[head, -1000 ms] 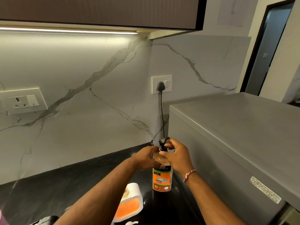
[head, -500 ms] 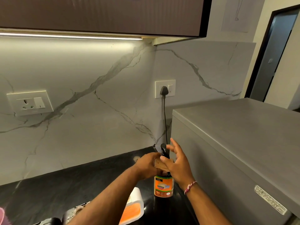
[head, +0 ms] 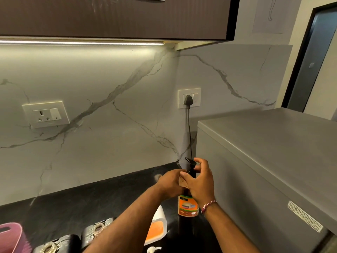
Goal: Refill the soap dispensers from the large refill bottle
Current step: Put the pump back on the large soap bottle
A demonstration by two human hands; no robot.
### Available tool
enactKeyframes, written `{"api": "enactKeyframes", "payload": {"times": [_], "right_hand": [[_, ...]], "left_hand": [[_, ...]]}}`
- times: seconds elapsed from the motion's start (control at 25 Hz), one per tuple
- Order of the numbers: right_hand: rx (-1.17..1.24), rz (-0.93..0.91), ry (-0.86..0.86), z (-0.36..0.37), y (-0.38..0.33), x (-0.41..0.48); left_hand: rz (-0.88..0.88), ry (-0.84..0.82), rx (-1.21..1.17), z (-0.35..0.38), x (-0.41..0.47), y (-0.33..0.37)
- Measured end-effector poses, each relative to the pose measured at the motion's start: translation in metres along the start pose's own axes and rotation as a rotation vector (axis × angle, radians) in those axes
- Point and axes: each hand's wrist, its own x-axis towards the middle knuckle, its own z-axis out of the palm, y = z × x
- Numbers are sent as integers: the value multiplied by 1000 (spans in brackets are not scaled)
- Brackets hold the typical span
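Soap bottle [head: 188, 207] stands upright on a black counter [head: 91, 201], low and centre-right in view, tucked near the corner where 2 marble walls meet. Its long axis runs straight up and down. The body is dark w/ an orange label facing the camera. A black pump [head: 191, 164] tops the bottle; its spout points left and a little toward the back wall.

2 bare hands meet at the bottle's top. The left hand [head: 169, 181] comes from the left and wraps the shoulder of the bottle, fingers curled round it. The right hand [head: 199, 179] comes from the right, thumb and fingers curved round the pump's stem just below the spout, the upper fingers loosely spread. A red-and-white thread bracelet [head: 208, 205] circles the right wrist.

Just left of the bottle, partly hidden by the left forearm, sits a white container [head: 156, 229] w/ an orange front. At the bottom-left corner, a pink plastic item [head: 11, 238], only partly in frame. Just right of the bottle rises a big grey box-shaped appliance [head: 264, 161].

On the wall behind, a white socket [head: 189, 98] holds a dark plug, and its cord [head: 189, 134] drops toward the counter behind the pump. A 2nd socket [head: 45, 114] sits well apart, far left. Overhead, a dark cabinet [head: 109, 15] w/ a lit strip light [head: 82, 42] under it. A doorway [head: 313, 57] shows at upper right.
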Motion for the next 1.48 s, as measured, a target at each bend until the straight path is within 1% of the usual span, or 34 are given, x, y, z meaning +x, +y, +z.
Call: {"api": "enactKeyframes", "payload": {"times": [0.04, 0.16, 0.2, 0.28, 0.32, 0.36, 0.48, 0.52, 0.6, 0.64, 0.76, 0.8, 0.88, 0.92, 1.04, 1.16, 1.28, 1.32, 1.36, 1.44, 1.48], "right_hand": [[-9, -8, -9, -2, 0, -1], [65, 0, -95, -9, 0, -5], [53, 6, -69, -11, 1, -6], [-14, -2, 68, -13, 4, -6], [-27, -9, 101, -14, 4, -5], [-22, -5, 96, -14, 2, -4], [52, 62, -64, -16, -1, -1], [39, 66, -44, -17, 0, -1], [18, 47, 91, -18, 5, 1], [28, 51, 93, -18, 5, 3], [31, 69, -128, -16, 1, 9], [3, 58, -122, -15, 1, 12], [-41, 43, -23, -15, 2, 15], [-40, 48, -28, -15, 2, 17], [-36, 70, -195, -16, 1, 19], [-79, 39, -167, -17, 2, 21], [41, 82, -244, -16, 1, 18], [40, 88, -210, -13, 1, 17], [17, 82, -142, -10, 1, 16], [-64, 70, -12, -1, 0, 13], [-101, 73, 25, 3, -2, 11]], "left_hand": [[-11, 4, -7, -1, 0, 0], [-17, -4, -11, -2, 3, -4], [-23, -6, -3, -1, 4, -4], [-57, -4, 8, 2, 8, -2], [-80, -2, 7, 3, 9, -1], [-92, -1, 6, 2, 10, -1], [-68, -13, -9, 2, 13, -2], [-64, -18, -15, 2, 13, -2], [-71, -8, -16, 1, 12, -1], [-73, -7, -19, 1, 13, -1], [-75, -22, -6, 1, 14, -3], [-80, -23, -5, 1, 14, -5], [-95, -6, -2, 2, 13, -6], [-99, 0, -1, 2, 13, -6], [-94, -18, -18, 1, 14, -5], [-93, -12, -29, 1, 13, -4], [-91, -14, -19, 1, 12, -4], [-91, -10, -22, 1, 12, -3], [-98, 3, -26, 2, 11, -2], [-115, 33, -32, 4, 9, 0], [-124, 54, -33, 5, 8, 1]]}}
